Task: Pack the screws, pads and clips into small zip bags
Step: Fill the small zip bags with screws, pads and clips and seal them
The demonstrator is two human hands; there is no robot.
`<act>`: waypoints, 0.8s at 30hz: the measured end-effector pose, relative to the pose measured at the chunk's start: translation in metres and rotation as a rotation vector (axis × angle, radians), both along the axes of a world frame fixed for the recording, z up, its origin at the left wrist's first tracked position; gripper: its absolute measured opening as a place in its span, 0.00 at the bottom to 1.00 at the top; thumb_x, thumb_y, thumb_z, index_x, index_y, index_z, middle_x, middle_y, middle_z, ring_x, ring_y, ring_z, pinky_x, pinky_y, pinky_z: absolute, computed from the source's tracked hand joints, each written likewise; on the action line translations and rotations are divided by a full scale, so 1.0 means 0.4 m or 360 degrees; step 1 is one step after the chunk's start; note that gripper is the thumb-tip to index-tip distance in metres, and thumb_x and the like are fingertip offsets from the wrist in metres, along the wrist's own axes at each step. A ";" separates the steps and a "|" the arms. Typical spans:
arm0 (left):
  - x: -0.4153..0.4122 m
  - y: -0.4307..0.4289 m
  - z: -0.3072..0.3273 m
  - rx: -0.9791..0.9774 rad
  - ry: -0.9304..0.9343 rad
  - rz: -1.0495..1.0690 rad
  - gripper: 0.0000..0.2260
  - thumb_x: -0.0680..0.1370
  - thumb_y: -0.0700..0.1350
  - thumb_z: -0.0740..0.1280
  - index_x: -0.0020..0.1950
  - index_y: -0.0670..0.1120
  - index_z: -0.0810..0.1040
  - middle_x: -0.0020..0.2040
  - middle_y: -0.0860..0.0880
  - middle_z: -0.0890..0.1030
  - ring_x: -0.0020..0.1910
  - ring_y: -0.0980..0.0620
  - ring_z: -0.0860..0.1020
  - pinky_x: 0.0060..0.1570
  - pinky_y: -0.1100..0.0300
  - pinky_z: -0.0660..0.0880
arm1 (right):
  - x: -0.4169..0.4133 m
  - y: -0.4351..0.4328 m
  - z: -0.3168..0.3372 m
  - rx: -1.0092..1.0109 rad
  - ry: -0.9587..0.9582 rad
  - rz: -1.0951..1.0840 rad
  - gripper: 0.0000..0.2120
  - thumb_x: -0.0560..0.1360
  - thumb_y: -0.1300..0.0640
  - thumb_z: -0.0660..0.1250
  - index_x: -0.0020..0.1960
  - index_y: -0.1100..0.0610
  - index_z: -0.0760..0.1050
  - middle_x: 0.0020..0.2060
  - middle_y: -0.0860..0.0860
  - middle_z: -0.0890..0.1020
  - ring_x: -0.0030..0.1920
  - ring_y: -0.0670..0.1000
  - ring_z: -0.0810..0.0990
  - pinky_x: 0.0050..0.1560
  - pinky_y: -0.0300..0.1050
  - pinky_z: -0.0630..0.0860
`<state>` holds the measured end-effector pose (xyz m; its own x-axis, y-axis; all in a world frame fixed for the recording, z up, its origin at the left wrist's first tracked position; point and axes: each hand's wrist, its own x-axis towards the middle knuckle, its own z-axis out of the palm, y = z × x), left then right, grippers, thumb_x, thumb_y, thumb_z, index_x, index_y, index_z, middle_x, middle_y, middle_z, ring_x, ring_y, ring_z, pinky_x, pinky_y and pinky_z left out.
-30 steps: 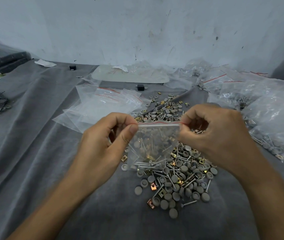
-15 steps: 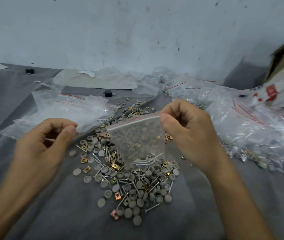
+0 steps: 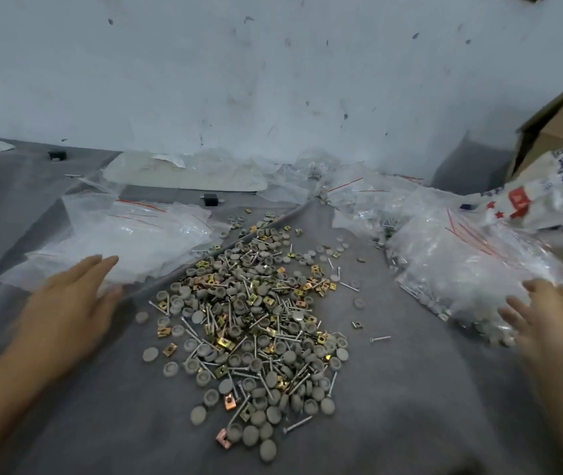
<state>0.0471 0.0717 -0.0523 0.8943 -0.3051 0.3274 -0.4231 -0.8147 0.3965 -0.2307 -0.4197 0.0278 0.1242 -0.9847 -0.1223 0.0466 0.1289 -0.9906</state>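
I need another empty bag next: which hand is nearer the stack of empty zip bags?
Left. The left hand reaches the empty zip bags; the right hand is across the table.

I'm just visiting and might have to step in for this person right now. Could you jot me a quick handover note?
Left hand: open, empty, reaching onto the stack of empty zip bags.
Right hand: open, on the heap of filled bags; nothing visibly in its grip.
Loose screws, pads and clips: piled mid-cloth between the hands.
Done: many bags filled at right.
Left: a large pile unpacked; take an empty bag and fill it.
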 end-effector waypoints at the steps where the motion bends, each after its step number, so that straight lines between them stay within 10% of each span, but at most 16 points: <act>1: 0.001 -0.001 0.002 0.0165 0.0094 0.0059 0.25 0.82 0.51 0.64 0.78 0.54 0.65 0.79 0.47 0.66 0.76 0.40 0.66 0.70 0.38 0.65 | 0.009 0.025 -0.014 -0.0078 0.0034 0.0007 0.27 0.79 0.58 0.62 0.77 0.52 0.62 0.65 0.56 0.76 0.59 0.55 0.79 0.43 0.46 0.75; 6: 0.004 -0.004 0.007 0.0423 0.0340 0.0119 0.24 0.83 0.56 0.59 0.79 0.53 0.64 0.76 0.49 0.71 0.74 0.43 0.67 0.68 0.45 0.66 | 0.104 0.214 -0.055 -0.0584 0.0170 0.0481 0.16 0.79 0.62 0.66 0.65 0.48 0.76 0.62 0.50 0.80 0.57 0.51 0.81 0.57 0.54 0.80; 15: -0.012 -0.009 0.024 0.0327 0.0047 0.0151 0.07 0.79 0.47 0.69 0.54 0.49 0.86 0.50 0.43 0.83 0.50 0.37 0.76 0.51 0.47 0.72 | 0.294 0.518 -0.035 -0.1049 0.0245 0.1632 0.08 0.80 0.50 0.68 0.57 0.39 0.79 0.52 0.34 0.82 0.51 0.37 0.81 0.46 0.34 0.79; 20: -0.064 -0.008 0.083 -0.0027 -0.0116 0.0014 0.06 0.75 0.43 0.75 0.41 0.52 0.81 0.47 0.46 0.82 0.48 0.39 0.77 0.49 0.46 0.71 | 0.299 0.578 -0.099 -0.0976 0.0178 0.1850 0.08 0.80 0.49 0.66 0.57 0.37 0.78 0.51 0.40 0.82 0.44 0.47 0.81 0.46 0.46 0.81; 24: -0.150 -0.035 0.144 -0.0712 0.0420 -0.0393 0.08 0.80 0.55 0.68 0.43 0.55 0.77 0.50 0.52 0.85 0.50 0.47 0.80 0.53 0.48 0.73 | 0.293 0.603 -0.123 -0.0959 0.0100 0.1898 0.13 0.78 0.48 0.68 0.60 0.35 0.75 0.56 0.35 0.79 0.52 0.39 0.80 0.48 0.35 0.78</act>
<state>-0.0128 0.0577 0.0053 0.8832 -0.3983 0.2477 -0.4191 -0.4332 0.7979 -0.1135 -0.1786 -0.0212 0.9505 -0.1808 0.2527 0.1648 -0.3963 -0.9032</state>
